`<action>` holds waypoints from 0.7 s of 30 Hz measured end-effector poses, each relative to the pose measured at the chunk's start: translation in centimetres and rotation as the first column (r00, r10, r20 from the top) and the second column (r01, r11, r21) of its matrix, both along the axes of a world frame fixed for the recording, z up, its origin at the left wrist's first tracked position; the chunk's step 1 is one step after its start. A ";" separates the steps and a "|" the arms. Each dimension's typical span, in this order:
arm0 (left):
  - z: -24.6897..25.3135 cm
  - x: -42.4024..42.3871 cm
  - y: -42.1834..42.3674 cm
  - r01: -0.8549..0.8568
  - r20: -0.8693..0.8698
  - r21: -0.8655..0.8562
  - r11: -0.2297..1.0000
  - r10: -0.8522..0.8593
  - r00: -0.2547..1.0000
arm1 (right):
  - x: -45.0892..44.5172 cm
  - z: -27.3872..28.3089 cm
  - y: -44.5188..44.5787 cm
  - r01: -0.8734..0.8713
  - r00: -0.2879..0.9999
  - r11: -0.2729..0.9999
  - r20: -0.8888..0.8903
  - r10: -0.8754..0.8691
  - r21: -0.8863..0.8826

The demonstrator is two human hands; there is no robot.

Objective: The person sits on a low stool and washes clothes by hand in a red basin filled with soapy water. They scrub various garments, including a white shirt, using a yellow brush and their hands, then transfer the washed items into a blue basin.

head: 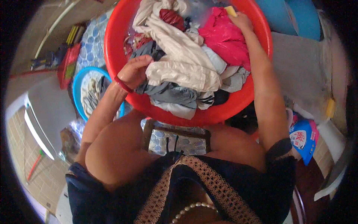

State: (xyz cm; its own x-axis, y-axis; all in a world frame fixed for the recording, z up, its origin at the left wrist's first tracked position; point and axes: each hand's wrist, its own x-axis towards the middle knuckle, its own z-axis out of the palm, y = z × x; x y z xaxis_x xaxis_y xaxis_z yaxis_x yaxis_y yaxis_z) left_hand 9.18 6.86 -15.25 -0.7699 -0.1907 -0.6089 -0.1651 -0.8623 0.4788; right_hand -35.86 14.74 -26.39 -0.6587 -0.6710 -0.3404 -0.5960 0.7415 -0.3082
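Observation:
A large red plastic basin [117, 36] stands before me, heaped with wet clothes. My right hand [242, 21] grips a yellow block [231, 11], soap or a sponge, over a bright pink garment [223, 36] at the basin's far right. My left hand [135, 70] rests at the left end of a folded cream garment [181, 74]; its lower fingers are hidden, so its hold is unclear. Dark grey cloth [173, 93] lies below the cream one. A dark red cloth [171, 19] lies farther back, with cloudy water [197, 11] behind it.
A small blue basin [77, 92] holding clothes stands at left, near a light grey appliance [53, 98]. A blue tub [303, 19] stands back right, above a grey slab [302, 61]. A blue and pink printed bag [306, 140] is at right. A stool frame [179, 130] shows between my legs.

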 end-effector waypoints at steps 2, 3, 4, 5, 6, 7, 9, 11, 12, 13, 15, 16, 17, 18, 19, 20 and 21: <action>-1.2 0.9 0.1 -0.021 -0.091 0.071 0.997 0.027 0.995 | 0.4 0.1 -0.4 0.002 1.000 0.992 -0.003 -0.003 -0.123; -1.3 0.9 0.3 -0.036 -0.063 0.067 0.997 0.040 0.997 | 0.9 0.6 -0.4 -0.033 0.997 0.995 -0.068 0.027 -0.093; -1.1 0.4 0.5 -0.047 -0.037 0.059 0.997 0.050 0.998 | 1.1 1.4 -0.7 -0.064 0.989 0.996 -0.134 0.055 -0.064; -1.1 0.1 0.5 -0.056 -0.012 0.052 0.997 0.056 0.998 | 1.3 2.3 -0.8 -0.090 0.976 0.995 -0.200 0.082 -0.034; -1.6 0.3 0.3 0.002 -0.080 0.035 0.999 0.001 0.997 | 1.9 3.4 -0.9 -0.119 0.959 0.993 -0.261 0.113 -0.004; -1.3 0.5 0.5 0.010 -0.081 0.009 1.000 -0.009 0.997 | 3.0 4.3 -1.3 -0.194 0.918 0.981 -0.353 0.180 -0.004; -0.4 0.3 0.7 0.037 -0.087 -0.041 0.998 -0.040 0.995 | 4.8 6.0 -1.5 -0.329 0.797 0.944 -0.532 0.286 0.014; -0.3 0.7 0.6 0.057 -0.087 -0.053 0.997 -0.061 0.994 | 5.2 6.1 -1.8 -0.337 0.840 0.940 -0.467 0.277 -0.049; -0.4 0.7 0.3 0.071 -0.084 -0.049 0.996 -0.075 0.994 | 5.0 5.8 -1.9 -0.303 0.871 0.951 -0.424 0.246 -0.069; -0.3 0.7 0.3 0.084 -0.079 -0.046 0.995 -0.088 0.993 | 4.7 5.4 -2.1 -0.268 0.900 0.960 -0.379 0.216 -0.088; -0.3 1.1 0.2 0.157 -0.049 -0.105 0.982 -0.163 0.985 | 3.4 4.3 -1.7 -0.256 0.904 0.950 -0.393 0.170 -0.179; -0.9 0.9 -0.6 0.226 -0.047 -0.138 0.964 -0.234 0.971 | 1.4 4.0 -1.2 -0.229 0.904 0.947 -0.409 0.122 -0.225; -1.2 0.8 -1.0 0.284 -0.035 -0.170 0.944 -0.293 0.955 | -1.4 3.7 -1.1 -0.203 0.899 0.947 -0.431 0.079 -0.250; -1.1 0.4 -1.1 0.334 0.005 -0.277 0.901 -0.347 0.938 | -3.5 3.7 -1.2 -0.179 0.891 0.945 -0.452 0.038 -0.273; -0.2 0.6 -0.8 0.361 0.065 -0.374 0.854 -0.364 0.929 | -2.8 5.7 -1.7 -0.160 0.950 0.858 -0.313 -0.001 -0.488; 0.7 0.5 -0.7 0.392 0.125 -0.468 0.792 -0.380 0.917 | -2.0 8.8 -2.1 -0.101 0.986 0.731 -0.163 -0.015 -0.675; 1.7 -0.3 -1.1 0.386 0.125 -0.563 0.731 -0.386 0.914 | -2.0 10.8 -2.4 -0.226 0.881 0.673 -0.443 -0.167 -0.704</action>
State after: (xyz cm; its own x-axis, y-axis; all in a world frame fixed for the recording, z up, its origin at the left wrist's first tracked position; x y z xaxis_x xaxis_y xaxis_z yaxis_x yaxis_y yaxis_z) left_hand 8.85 5.78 -13.56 -0.8541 -0.1846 -0.4863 -0.4234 -0.2965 0.8561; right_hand -37.85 12.37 -15.62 -0.5698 -0.5870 0.5752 -0.8210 0.3762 -0.4294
